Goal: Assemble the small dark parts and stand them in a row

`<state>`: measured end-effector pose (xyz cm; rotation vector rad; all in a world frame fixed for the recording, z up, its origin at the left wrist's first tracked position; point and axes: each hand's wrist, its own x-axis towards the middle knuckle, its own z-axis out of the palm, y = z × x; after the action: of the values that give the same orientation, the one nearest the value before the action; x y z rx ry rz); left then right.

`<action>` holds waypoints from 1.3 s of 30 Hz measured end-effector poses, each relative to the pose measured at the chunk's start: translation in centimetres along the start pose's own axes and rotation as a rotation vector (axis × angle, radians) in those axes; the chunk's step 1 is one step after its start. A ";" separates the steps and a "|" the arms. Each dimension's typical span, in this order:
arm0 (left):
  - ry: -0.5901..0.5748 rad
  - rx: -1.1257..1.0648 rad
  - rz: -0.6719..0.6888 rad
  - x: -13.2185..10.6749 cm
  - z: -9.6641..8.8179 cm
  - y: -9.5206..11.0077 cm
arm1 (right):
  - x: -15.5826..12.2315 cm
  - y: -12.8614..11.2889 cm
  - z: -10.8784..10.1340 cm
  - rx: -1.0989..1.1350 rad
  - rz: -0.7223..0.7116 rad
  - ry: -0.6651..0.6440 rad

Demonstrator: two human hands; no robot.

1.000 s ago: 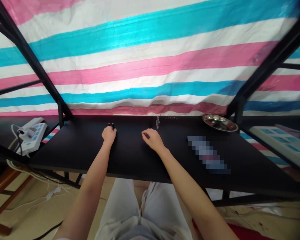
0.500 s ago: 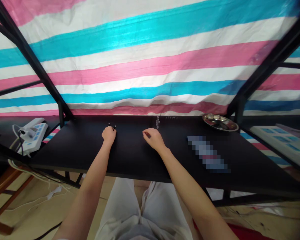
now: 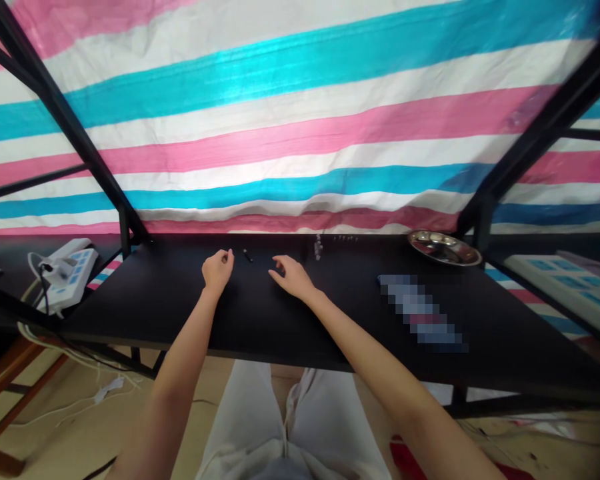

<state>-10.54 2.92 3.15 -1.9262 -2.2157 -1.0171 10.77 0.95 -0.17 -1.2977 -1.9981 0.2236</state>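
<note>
A crinkled plastic sheet striped in pink, white and turquoise [image 3: 280, 147] hangs behind the long matt-black tabletop [image 3: 155, 300], and black metal frame bars [image 3: 69, 127] slant up at both ends of that tabletop. Beyond the tabletop's left end sits a white power strip with pale-blue sockets [image 3: 77, 277]. On the tabletop's right part lies a long bluish object blurred into squares [image 3: 420, 313], slanting from the far left to the near right; a round, shiny steel dish [image 3: 443, 248] rests by the tabletop's far right corner. Over the tabletop's middle, the left hand [image 3: 218, 269] is curled, thumb and fingers drawn together; I cannot tell whether it holds anything. The right hand [image 3: 293, 277] has thumb and fingers parted, with nothing visible between them. Small clear pieces [image 3: 318, 248] stand clustered near the tabletop's far edge, right of both hands. Smallest is a slim black cylinder with a pale tip [image 3: 249, 255], on the tabletop between the hands, touching neither; its long axis runs from far left to near right, and the left hand is nearer
</note>
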 end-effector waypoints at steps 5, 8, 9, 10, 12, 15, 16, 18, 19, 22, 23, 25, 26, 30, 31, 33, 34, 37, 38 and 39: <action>0.308 -0.516 -0.246 0.7 -0.4 -2.6 | 5.4 -1.6 4.3 -0.206 0.138 -0.097; 0.423 -0.907 -0.467 1.8 -0.3 -4.3 | 7.8 -2.0 6.6 -0.291 0.193 -0.126; 0.443 -1.018 -0.536 2.1 -0.3 -4.8 | 8.4 -2.0 7.3 -0.307 0.209 -0.132; 0.455 -1.110 -0.596 2.4 -0.4 -5.1 | 8.9 -2.0 7.8 -0.317 0.223 -0.137; 0.457 -1.242 -0.670 2.7 -0.4 -5.4 | 9.6 -2.0 8.6 -0.321 0.244 -0.148; 0.430 -1.335 -0.694 2.7 -0.3 -5.2 | 10.3 -2.3 9.2 -0.304 0.197 -0.188; 0.411 -1.349 -0.701 2.6 -0.2 -5.1 | 10.5 -2.4 9.2 -0.291 0.166 -0.209; 0.370 -1.365 -0.716 2.4 0.0 -4.7 | 11.1 -2.9 9.2 -0.257 0.115 -0.268; 0.353 -1.370 -0.720 2.4 0.1 -4.6 | 11.4 -3.2 9.1 -0.239 0.101 -0.300; 0.329 -1.387 -0.716 2.2 0.2 -4.5 | 12.2 -3.8 9.0 -0.222 0.073 -0.380; 0.329 -1.393 -0.719 2.2 0.1 -4.5 | 12.5 -4.0 8.9 -0.223 0.059 -0.404; 0.328 -1.406 -0.729 2.2 0.0 -4.6 | 12.9 -4.2 8.9 -0.213 0.019 -0.450; 0.328 -1.410 -0.733 2.2 0.0 -4.6 | 13.1 -4.4 8.9 -0.200 -0.002 -0.471; 0.320 -1.413 -0.729 2.0 -0.1 -4.6 | 13.7 -5.1 9.0 -0.130 -0.054 -0.541; 0.319 -1.411 -0.729 2.0 -0.1 -4.7 | 13.9 -5.4 9.1 -0.113 -0.056 -0.555; 0.318 -1.407 -0.731 2.0 -0.1 -4.7 | 14.0 -5.7 9.5 -0.094 -0.058 -0.556; 0.317 -1.404 -0.730 2.0 -0.1 -4.7 | 14.0 -5.8 9.7 -0.091 -0.058 -0.537; 0.317 -1.390 -0.734 2.0 -0.1 -4.8 | 13.6 -5.9 10.3 -0.069 -0.040 -0.450; 0.315 -1.384 -0.736 2.0 -0.1 -4.8 | 13.4 -5.8 10.5 -0.049 -0.022 -0.426; 0.315 -1.379 -0.738 2.0 -0.1 -4.7 | 13.2 -5.8 10.7 -0.023 0.000 -0.408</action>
<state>-15.28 4.50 2.01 -0.6835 -2.1099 -3.2313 -3.39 11.95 1.40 -1.3470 -2.3438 0.5007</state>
